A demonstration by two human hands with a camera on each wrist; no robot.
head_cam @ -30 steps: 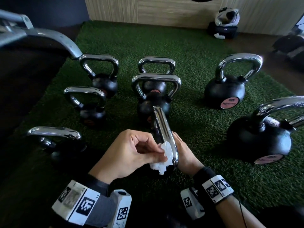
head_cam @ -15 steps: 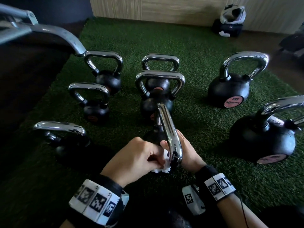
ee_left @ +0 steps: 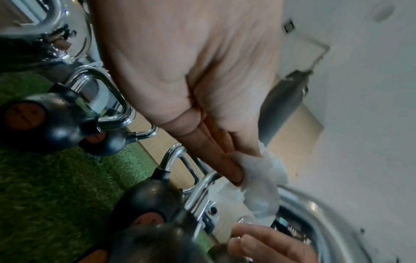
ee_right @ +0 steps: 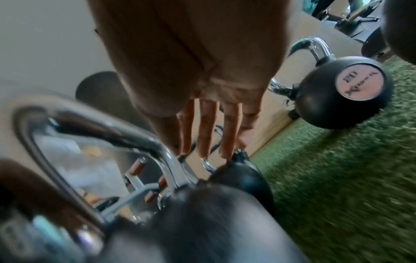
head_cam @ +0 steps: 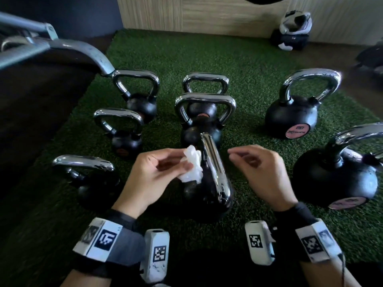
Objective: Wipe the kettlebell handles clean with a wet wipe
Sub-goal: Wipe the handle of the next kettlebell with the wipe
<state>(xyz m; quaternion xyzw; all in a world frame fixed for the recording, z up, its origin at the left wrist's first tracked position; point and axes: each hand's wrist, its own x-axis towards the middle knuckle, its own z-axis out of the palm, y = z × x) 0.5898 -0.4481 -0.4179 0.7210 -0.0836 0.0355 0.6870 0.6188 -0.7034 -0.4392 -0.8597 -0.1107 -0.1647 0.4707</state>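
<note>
A black kettlebell with a chrome handle [head_cam: 214,165] stands on the green turf right in front of me, its handle end-on to me. My left hand [head_cam: 157,172] pinches a crumpled white wet wipe [head_cam: 191,165] just left of that handle; the left wrist view shows the wipe [ee_left: 258,179] hanging from my fingertips beside the chrome. My right hand [head_cam: 263,170] hovers to the right of the handle with fingers loosely extended, holding nothing and off the metal. In the right wrist view the fingers [ee_right: 207,131] hang straight above the kettlebell body [ee_right: 238,178].
Several more chrome-handled kettlebells ring the near one: left [head_cam: 83,175], centre back [head_cam: 204,112] and two large ones on the right [head_cam: 294,112], [head_cam: 339,172]. A grey metal frame [head_cam: 68,48] reaches in from the upper left. Bags lie by the back wall [head_cam: 294,32].
Both hands have come off the handle's near end and risen. The left hand lifted the wipe up beside the handle; the right hand let go and moved out to the right.
</note>
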